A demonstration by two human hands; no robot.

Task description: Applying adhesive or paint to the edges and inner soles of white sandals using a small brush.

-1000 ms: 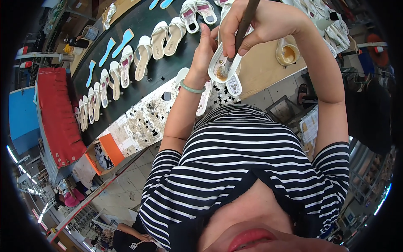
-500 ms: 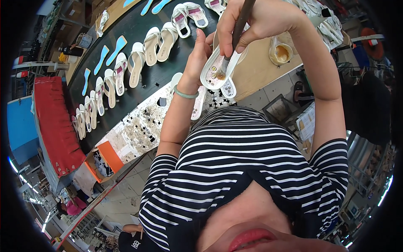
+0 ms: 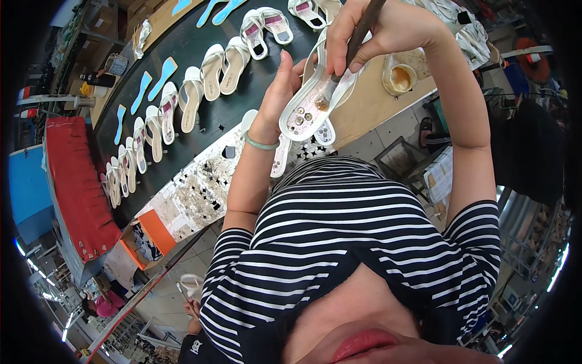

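A white sandal (image 3: 308, 128) with its insole facing up is gripped by my left hand (image 3: 280, 91), whose fingers go behind it. Metal screw heads show in its pinkish heel part. My right hand (image 3: 379, 37) closes round the dark handle of a brush (image 3: 357, 37). Brownish glue coats the bristles, which touch the insole above the screws. Just below my hands, another sandal's heel (image 3: 325, 132) and one more sandal (image 3: 280, 160) lie partly hidden. Right of my right hand stands a glue jar (image 3: 391, 86) holding yellowish glue.
Rows of white sandals (image 3: 191, 104) and blue insoles (image 3: 162, 79) lie on a dark green conveyor belt (image 3: 182, 148). Scraps litter the near table edge (image 3: 200, 188). An orange box (image 3: 157, 233) stands at the left. At lower left, another person's hand (image 3: 193, 308) is near a white sandal.
The brush has moved from the heel screws up toward the middle of the insole. The sandal has shifted slightly down and left. Another person's hand and a white sandal have appeared at lower left.
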